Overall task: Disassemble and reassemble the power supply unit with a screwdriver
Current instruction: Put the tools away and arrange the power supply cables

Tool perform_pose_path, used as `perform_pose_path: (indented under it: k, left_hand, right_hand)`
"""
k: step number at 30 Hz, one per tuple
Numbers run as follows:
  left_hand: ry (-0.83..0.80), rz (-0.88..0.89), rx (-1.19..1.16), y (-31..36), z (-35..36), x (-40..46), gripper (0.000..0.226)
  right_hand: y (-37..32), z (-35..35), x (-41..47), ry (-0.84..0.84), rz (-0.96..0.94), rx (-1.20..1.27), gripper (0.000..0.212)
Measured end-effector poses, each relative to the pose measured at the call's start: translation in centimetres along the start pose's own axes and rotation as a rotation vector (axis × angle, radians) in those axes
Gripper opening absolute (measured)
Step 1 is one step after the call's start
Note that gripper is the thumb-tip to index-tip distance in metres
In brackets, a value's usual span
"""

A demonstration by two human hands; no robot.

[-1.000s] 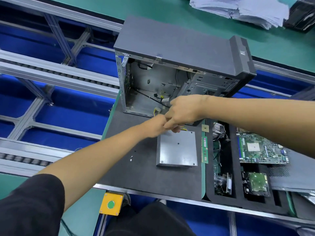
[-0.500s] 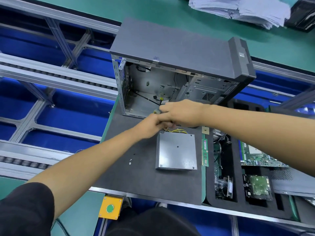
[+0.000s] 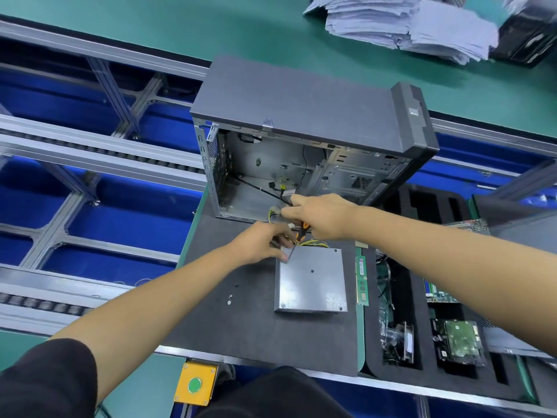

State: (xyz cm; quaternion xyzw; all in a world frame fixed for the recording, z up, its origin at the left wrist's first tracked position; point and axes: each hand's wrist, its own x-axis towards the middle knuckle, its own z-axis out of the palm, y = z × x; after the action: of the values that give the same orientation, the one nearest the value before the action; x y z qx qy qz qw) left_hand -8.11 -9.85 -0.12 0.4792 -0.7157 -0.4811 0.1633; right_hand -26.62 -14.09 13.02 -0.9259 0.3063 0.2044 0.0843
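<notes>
Computer case (image 3: 301,104) lies on its side at the far end of the bench (image 3: 241,333), open face toward the person, interior bare apart from a few loose leads.

Power supply unit (image 3: 312,280) lies flat on the bench mat just in front of the case opening, its lid up. Its long axis runs near-to-far. Cable end faces the case: yellow and black wires (image 3: 313,243) leave its far edge.

Right hand (image 3: 319,217) grips the orange-and-black handle of the screwdriver (image 3: 302,230); its fingers are curled, and the white connector (image 3: 275,211) sits at its fingertips. Left hand (image 3: 262,244): fingers curled down onto the unit's far-left corner; whether they pinch anything, cannot tell.

Judgement: cable harness is being cleared. Do it well by steadying the unit, gathering the wires away from the lid seam, and keeping the two loose screws (image 3: 229,299) in sight.
</notes>
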Motion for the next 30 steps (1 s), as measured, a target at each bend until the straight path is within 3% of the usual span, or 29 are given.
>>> perform_pose_path:
  k: [7, 10, 13, 17, 20, 23, 25, 28, 30]
  left_hand:
    - [0.093, 0.025, -0.017, -0.5, 1.0, -0.9, 0.037]
    - [0.092, 0.031, 0.074, -0.4, 1.3, -1.0, 0.035]
    - [0.192, 0.016, 0.146, -0.3, 2.1, -1.0, 0.026]
    - [0.262, -0.058, 0.061, -0.9, 1.9, -1.3, 0.025]
    - [0.412, -0.185, 0.007, -2.8, 1.6, -2.1, 0.027]
    - [0.346, -0.22, -0.097, -4.2, 1.8, -2.6, 0.027]
    - [0.329, -0.202, -0.005, -4.1, 2.1, -2.7, 0.019]
    - [0.493, -0.023, 0.269, -2.7, 2.9, -2.1, 0.009]
    - [0.381, 0.063, 0.351, -0.8, 3.9, -1.4, 0.021]
  right_hand:
    - [1.1, 0.8, 0.0, 0.086, 0.02, 0.026, 0.041]
    - [1.2, 0.8, -0.1, 0.117, 0.025, 0.07, 0.037]
    - [1.3, 0.6, -0.3, 0.143, 0.041, 0.111, 0.034]
    - [1.8, 0.1, -1.4, 0.165, 0.06, 0.102, 0.032]
    - [2.4, -0.5, -2.5, 0.192, 0.11, 0.138, 0.048]
    - [3.3, 0.0, -3.8, 0.208, 0.153, 0.162, 0.043]
    - [3.9, 0.7, -4.5, 0.203, 0.17, 0.136, 0.029]
    - [4.7, 1.5, -5.6, 0.185, 0.19, 0.11, 0.026]
    - [5.3, 1.8, -6.4, 0.174, 0.21, 0.092, 0.025]
